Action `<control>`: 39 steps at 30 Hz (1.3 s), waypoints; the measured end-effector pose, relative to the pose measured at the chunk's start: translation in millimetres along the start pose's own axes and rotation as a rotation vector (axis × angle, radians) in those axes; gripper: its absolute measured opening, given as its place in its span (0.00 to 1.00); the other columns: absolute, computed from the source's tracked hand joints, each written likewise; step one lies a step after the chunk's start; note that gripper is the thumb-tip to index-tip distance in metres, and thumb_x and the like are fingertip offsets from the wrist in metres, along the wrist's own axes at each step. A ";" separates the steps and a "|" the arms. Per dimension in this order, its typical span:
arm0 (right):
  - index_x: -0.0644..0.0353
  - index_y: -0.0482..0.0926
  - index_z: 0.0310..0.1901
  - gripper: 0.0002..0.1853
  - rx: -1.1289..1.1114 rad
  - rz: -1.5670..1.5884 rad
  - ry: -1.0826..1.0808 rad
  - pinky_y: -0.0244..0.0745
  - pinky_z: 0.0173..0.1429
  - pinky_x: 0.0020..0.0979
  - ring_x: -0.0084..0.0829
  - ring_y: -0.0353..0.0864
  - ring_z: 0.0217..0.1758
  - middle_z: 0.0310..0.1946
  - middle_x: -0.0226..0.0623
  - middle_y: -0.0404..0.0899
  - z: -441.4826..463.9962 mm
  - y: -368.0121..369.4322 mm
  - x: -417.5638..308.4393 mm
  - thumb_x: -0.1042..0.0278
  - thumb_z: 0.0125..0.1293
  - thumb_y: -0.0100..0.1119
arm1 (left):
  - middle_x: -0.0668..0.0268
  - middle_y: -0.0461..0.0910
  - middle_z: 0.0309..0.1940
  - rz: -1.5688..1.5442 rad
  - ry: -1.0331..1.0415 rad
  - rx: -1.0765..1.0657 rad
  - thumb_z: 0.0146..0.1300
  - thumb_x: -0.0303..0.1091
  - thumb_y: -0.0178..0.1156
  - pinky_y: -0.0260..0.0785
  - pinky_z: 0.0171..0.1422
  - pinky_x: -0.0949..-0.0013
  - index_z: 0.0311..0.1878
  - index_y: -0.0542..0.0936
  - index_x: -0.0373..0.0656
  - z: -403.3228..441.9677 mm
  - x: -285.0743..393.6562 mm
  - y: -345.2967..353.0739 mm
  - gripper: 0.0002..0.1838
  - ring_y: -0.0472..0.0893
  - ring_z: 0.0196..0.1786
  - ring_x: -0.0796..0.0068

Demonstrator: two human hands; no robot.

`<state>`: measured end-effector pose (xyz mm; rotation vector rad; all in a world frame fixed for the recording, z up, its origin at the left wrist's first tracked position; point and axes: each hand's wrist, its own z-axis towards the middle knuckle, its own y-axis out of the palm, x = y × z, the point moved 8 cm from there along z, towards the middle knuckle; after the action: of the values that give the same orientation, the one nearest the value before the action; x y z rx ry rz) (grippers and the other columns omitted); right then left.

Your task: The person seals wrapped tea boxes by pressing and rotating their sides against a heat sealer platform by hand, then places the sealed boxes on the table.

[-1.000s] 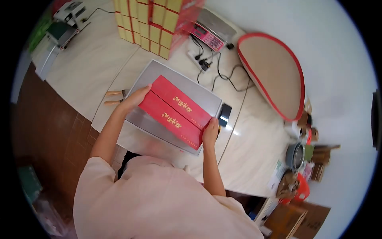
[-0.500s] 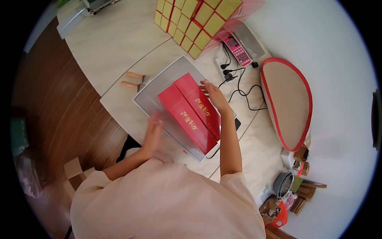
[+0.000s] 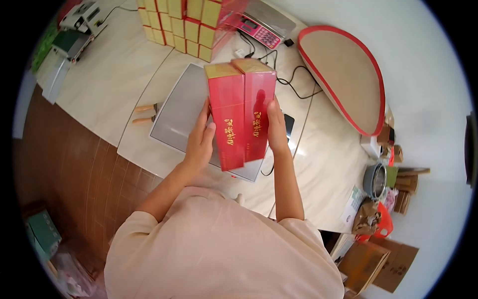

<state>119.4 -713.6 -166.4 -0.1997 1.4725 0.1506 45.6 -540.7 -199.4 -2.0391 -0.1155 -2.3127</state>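
Observation:
Two long red boxes with gold lettering, a left box (image 3: pixel 227 117) and a right box (image 3: pixel 259 112), are held side by side between my hands. They are tilted up over a grey flat panel (image 3: pixel 174 107) with a pale frame, and their gold ends show at the top. My left hand (image 3: pixel 200 142) presses on the left box's outer side, its thumb toward me. Against the right box's outer side lies my right hand (image 3: pixel 277 127). Some fingers of both hands are hidden behind the boxes.
A stack of red-and-gold boxes (image 3: pixel 184 25) stands at the back, beside a pink keypad device (image 3: pixel 260 32) and black cables (image 3: pixel 298 92). Two wooden handles (image 3: pixel 144 114) lie left of the panel. On the right is a red-rimmed tray (image 3: pixel 348 74), with a metal pot (image 3: pixel 374 180) nearer me.
Both hands now grip the pair of red boxes, which have been raised and tilted up from the panel. My left hand has come in against the left box. The camera view has shifted.

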 end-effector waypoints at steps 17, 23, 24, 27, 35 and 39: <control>0.62 0.53 0.71 0.41 0.195 0.275 -0.087 0.40 0.77 0.42 0.34 0.46 0.77 0.72 0.39 0.52 -61.5 -4.0 27.7 0.32 0.71 0.26 | 0.58 0.50 0.73 -0.099 -0.024 -0.057 0.71 0.42 0.36 0.38 0.77 0.62 0.74 0.48 0.37 0.7 -48.4 -21.2 0.32 0.49 0.76 0.65; 0.64 0.63 0.65 0.38 0.344 0.158 -0.080 0.54 0.73 0.44 0.39 0.61 0.71 0.66 0.45 0.64 -80.6 -36.2 35.4 0.36 0.73 0.25 | 0.57 0.50 0.74 -0.124 0.022 0.034 0.71 0.43 0.36 0.40 0.78 0.59 0.73 0.49 0.37 -11.6 -44.8 -37.3 0.32 0.51 0.76 0.64; 0.64 0.63 0.65 0.38 0.342 0.157 -0.079 0.54 0.73 0.44 0.39 0.61 0.71 0.66 0.45 0.64 -85.1 -40.2 37.1 0.36 0.73 0.25 | 0.57 0.52 0.73 -0.113 0.042 0.038 0.71 0.44 0.36 0.42 0.77 0.59 0.72 0.51 0.37 -12.9 -32.7 -36.1 0.31 0.53 0.75 0.63; 0.68 0.64 0.63 0.37 0.404 0.098 0.004 0.57 0.71 0.41 0.38 0.65 0.67 0.61 0.49 0.70 -98.0 -54.1 46.1 0.39 0.74 0.24 | 0.55 0.59 0.70 -0.072 0.071 0.075 0.72 0.47 0.36 0.48 0.75 0.59 0.69 0.58 0.36 -21.0 -21.7 -43.3 0.29 0.59 0.72 0.61; 0.66 0.68 0.60 0.35 0.474 0.088 0.030 0.63 0.66 0.36 0.36 0.70 0.64 0.57 0.46 0.75 -116.7 -64.2 47.5 0.41 0.75 0.25 | 0.56 0.69 0.61 -0.039 0.024 0.252 0.72 0.47 0.37 0.60 0.64 0.62 0.62 0.65 0.40 -35.2 -19.7 -61.7 0.24 0.71 0.60 0.64; 0.66 0.70 0.58 0.34 0.476 0.099 0.026 0.64 0.64 0.35 0.35 0.72 0.62 0.55 0.46 0.77 -121.0 -61.1 47.7 0.42 0.75 0.26 | 0.58 0.71 0.58 -0.079 0.000 0.272 0.74 0.44 0.38 0.62 0.60 0.65 0.60 0.67 0.40 -38.4 -20.5 -64.8 0.21 0.73 0.55 0.68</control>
<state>20.0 -801.4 -221.9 0.2576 1.5017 -0.1247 4.3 -479.9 -225.7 -1.9312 -0.4902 -2.1965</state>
